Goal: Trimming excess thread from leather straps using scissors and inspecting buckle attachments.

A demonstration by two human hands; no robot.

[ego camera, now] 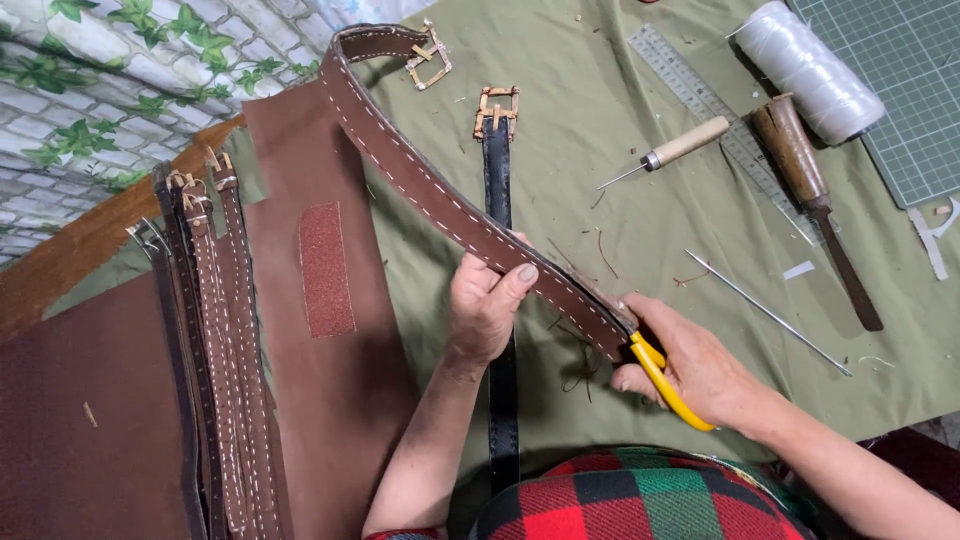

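My left hand grips a brown leather belt with white stitching, thumb on top of the strap. The belt arcs up and away to a brass buckle. My right hand holds yellow-handled scissors whose blades meet the belt's near end by its edge. A black belt with a brass buckle lies flat on the green cloth under the brown one.
Several finished stitched straps lie at left on brown leather sheets. An awl, a ruler, a wooden-handled knife, a white thread spool, a metal needle and a cutting mat sit at right.
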